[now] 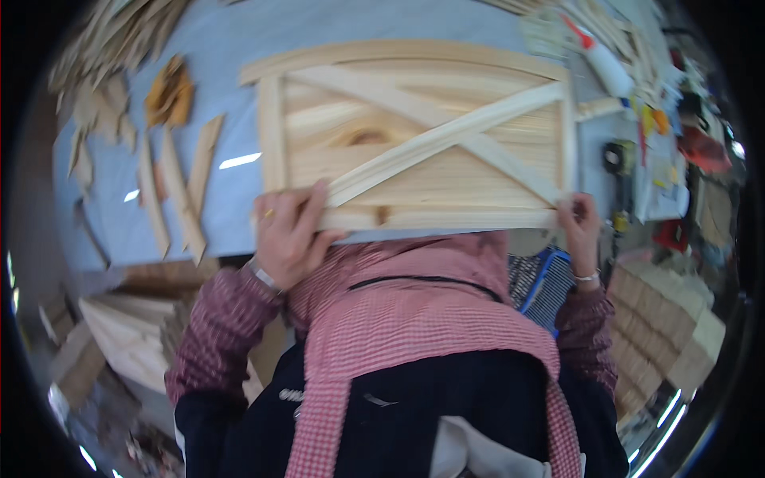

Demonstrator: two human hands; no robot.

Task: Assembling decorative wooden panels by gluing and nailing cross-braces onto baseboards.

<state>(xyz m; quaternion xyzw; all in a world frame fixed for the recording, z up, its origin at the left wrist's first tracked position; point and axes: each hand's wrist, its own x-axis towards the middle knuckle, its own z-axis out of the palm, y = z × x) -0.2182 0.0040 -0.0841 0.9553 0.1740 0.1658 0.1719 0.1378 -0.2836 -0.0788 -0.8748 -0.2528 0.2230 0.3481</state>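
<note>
A rectangular wooden panel (pixel 430 177) lies before me on the table, framed by pale strips. Two slats cross in an X on its face; the upper slat (pixel 446 142) runs from near the lower left corner to the upper right. My left hand (pixel 291 231) grips the near left corner, fingertips on top beside that slat's lower end and thumb at the near edge. At the near right corner, my right hand (pixel 582 227) has its fingers curled on the frame and the end of the other slat (pixel 510 169).
Loose wood strips (pixel 182 191) and a yellow-brown glove (pixel 170 92) lie left on the blue-covered table (pixel 231 207). A white bottle with a red nozzle (pixel 607 68) and a tape measure (pixel 615 158) are right. Stacked wood blocks (pixel 657 319) stand lower right.
</note>
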